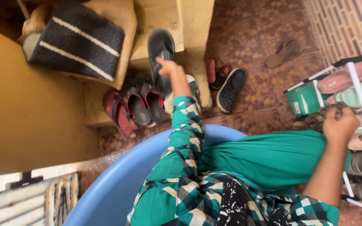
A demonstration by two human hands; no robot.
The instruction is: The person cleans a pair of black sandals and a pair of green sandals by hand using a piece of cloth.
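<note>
One black sandal [161,47], upright.

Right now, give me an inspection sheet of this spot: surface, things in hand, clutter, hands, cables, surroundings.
Surface: brown patterned tile floor and a yellow step.
Things in hand: black sandal, lifted over the step.
Clutter: red and black sandals against the step; black clog; brown flip-flop; striped black mat.
Hands: left hand has its grip on the black sandal; right hand rests on the white shoe rack, grip unclear.
Cables: nothing seen.
Surroundings: blue basin; brick wall.
</note>
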